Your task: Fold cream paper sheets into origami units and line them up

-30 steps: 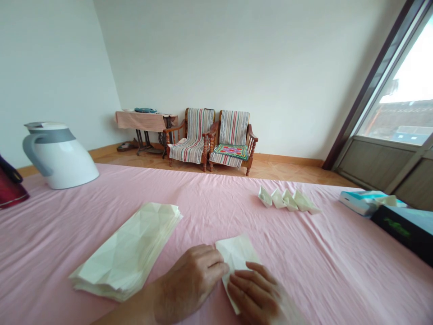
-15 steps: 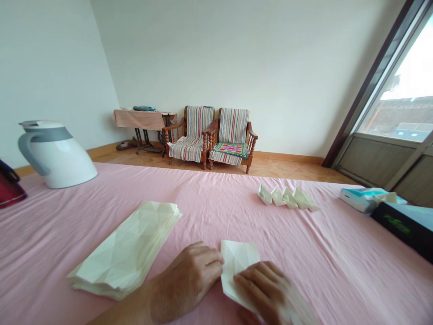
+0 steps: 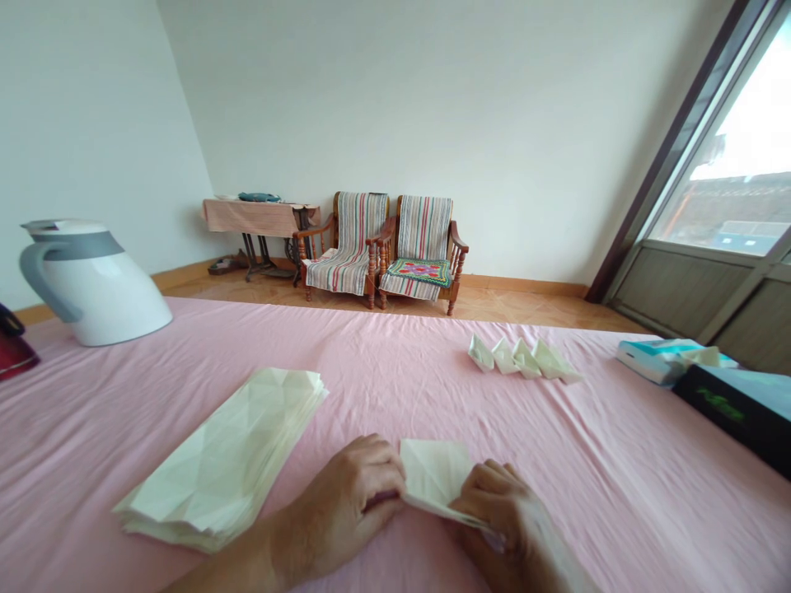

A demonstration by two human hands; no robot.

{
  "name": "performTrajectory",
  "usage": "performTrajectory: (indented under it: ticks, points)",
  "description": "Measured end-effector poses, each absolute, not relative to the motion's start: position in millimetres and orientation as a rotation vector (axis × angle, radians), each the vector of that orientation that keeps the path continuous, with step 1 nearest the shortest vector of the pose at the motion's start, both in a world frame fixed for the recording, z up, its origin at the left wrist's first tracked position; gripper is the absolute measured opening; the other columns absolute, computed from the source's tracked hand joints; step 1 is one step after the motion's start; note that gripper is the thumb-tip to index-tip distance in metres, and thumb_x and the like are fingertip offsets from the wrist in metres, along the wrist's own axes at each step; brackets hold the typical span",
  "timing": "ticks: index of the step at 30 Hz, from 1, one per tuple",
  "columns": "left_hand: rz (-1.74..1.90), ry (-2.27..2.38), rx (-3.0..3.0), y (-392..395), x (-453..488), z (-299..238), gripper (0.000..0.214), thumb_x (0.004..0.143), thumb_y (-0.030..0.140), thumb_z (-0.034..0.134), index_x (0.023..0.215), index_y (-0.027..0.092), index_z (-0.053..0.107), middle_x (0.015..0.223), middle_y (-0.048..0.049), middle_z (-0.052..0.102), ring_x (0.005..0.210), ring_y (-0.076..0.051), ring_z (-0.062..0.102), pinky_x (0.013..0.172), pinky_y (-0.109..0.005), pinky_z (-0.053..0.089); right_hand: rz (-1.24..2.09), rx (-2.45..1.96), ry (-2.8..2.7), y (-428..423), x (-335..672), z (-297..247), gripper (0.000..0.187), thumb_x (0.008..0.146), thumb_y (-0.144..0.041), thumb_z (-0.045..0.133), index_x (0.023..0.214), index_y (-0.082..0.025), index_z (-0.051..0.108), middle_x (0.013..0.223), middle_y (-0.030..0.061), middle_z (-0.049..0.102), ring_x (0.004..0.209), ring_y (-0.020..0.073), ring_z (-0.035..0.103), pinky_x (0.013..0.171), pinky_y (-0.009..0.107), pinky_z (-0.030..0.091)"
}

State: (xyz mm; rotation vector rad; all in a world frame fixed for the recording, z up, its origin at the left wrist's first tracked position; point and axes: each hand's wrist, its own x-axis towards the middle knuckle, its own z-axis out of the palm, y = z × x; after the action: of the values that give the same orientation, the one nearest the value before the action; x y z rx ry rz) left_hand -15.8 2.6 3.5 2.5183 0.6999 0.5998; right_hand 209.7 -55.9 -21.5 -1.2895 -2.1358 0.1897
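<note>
A creased white paper sheet point(image 3: 436, 475) lies near the front edge of the pink tablecloth point(image 3: 395, 362), its near edge lifted off the cloth. My left hand point(image 3: 355, 502) is curled and pinches its left edge. My right hand point(image 3: 503, 515) grips its right near edge, fingers closed over the paper. A stack of creased white sheets point(image 3: 226, 457) lies to the left of my left hand. Several folded paper boats point(image 3: 522, 359) stand in a row further back on the right.
A white kettle with a grey handle point(image 3: 92, 280) stands at the back left, a dark red thing point(image 3: 12, 350) at the left edge. A tissue box point(image 3: 664, 360) and a black box point(image 3: 735, 412) lie at the right. Two striped armchairs point(image 3: 386, 251) stand by the far wall.
My right hand went from lying flat on the sheet to gripping its near right edge. The sheet's near edge has come up off the cloth. My left hand kept its pinch.
</note>
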Motion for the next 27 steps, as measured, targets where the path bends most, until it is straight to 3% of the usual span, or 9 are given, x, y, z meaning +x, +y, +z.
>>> performTrajectory:
  ticks: [2, 4, 6, 10, 16, 21, 27]
  points:
    - [0.607, 0.751, 2.439, 2.4, -14.9, 2.2, 0.015, 0.088, 0.006, 0.056, 0.080, 0.017, 0.062, 0.087, -0.0019, 0.061, 0.088, -0.016, 0.056, 0.080, -0.027, 0.043, 0.269, -1.342, -2.017, -54.0, 210.5, -28.0, 0.032, 0.086, -0.023, 0.052, 0.055, -0.022, 0.059, 0.061, -0.0010, 0.060, 0.059, 0.0138, 0.057, 0.057, 0.025, 0.038]
    - [0.597, 0.816, 2.382, 1.8, -14.1, 1.5, 0.015, 0.083, 0.003, 0.059, 0.080, 0.016, 0.063, 0.086, -0.0017, 0.060, 0.088, -0.016, 0.056, 0.079, -0.027, 0.044, 0.353, -1.439, -1.891, -51.3, 212.3, -36.8, 0.024, 0.084, -0.025, 0.053, 0.061, -0.023, 0.061, 0.060, -0.0012, 0.060, 0.058, 0.0146, 0.057, 0.056, 0.025, 0.039]
    - [0.600, 0.863, 2.343, 1.0, -13.1, 1.7, 0.016, 0.080, 0.001, 0.061, 0.079, 0.016, 0.064, 0.087, -0.0013, 0.060, 0.088, -0.016, 0.057, 0.079, -0.027, 0.045, 0.474, -1.501, -1.761, -48.3, 214.3, -46.0, 0.011, 0.082, -0.027, 0.055, 0.077, -0.023, 0.064, 0.063, -0.0010, 0.062, 0.057, 0.0157, 0.058, 0.053, 0.025, 0.041]
    - [0.658, 0.929, 2.280, -0.6, -11.0, 1.4, 0.018, 0.077, 0.001, 0.062, 0.084, 0.017, 0.062, 0.087, -0.0008, 0.062, 0.086, -0.017, 0.059, 0.078, -0.027, 0.046, 0.669, -1.422, -1.555, -42.3, 215.1, -62.3, 0.025, 0.084, -0.029, 0.052, 0.108, -0.021, 0.056, 0.075, 0.0022, 0.068, 0.062, 0.0174, 0.063, 0.049, 0.023, 0.043]
    - [0.815, 0.911, 2.277, -1.3, -12.2, -9.0, 0.064, 0.075, -0.004, 0.061, 0.130, 0.024, 0.041, 0.096, -0.0001, 0.065, 0.088, -0.016, 0.062, 0.083, -0.029, 0.048, 0.657, -1.387, -1.540, -36.0, 212.0, -70.2, 0.040, 0.084, -0.025, 0.053, 0.123, -0.020, 0.047, 0.070, -0.0001, 0.065, 0.061, 0.0184, 0.064, 0.052, 0.026, 0.046]
    - [0.657, 0.842, 2.612, -3.3, -13.8, -7.8, 0.036, 0.086, 0.004, 0.059, 0.116, 0.023, 0.060, 0.093, -0.0032, 0.065, 0.090, -0.021, 0.059, 0.083, -0.034, 0.049, 0.595, -1.424, -1.539, -33.4, 209.5, -69.6, 0.039, 0.084, -0.026, 0.052, 0.123, -0.019, 0.048, 0.064, -0.0021, 0.060, 0.056, 0.0173, 0.060, 0.050, 0.025, 0.043]
    - [0.566, 0.851, 2.711, -7.1, -13.1, 0.8, 0.018, 0.092, 0.012, 0.056, 0.106, 0.018, 0.065, 0.087, -0.0041, 0.062, 0.086, -0.020, 0.057, 0.075, -0.030, 0.049, 0.496, -1.476, -1.600, -31.0, 210.9, -69.8, 0.042, 0.083, -0.025, 0.051, 0.125, -0.019, 0.045, 0.058, -0.0070, 0.050, 0.049, 0.0148, 0.053, 0.047, 0.024, 0.037]
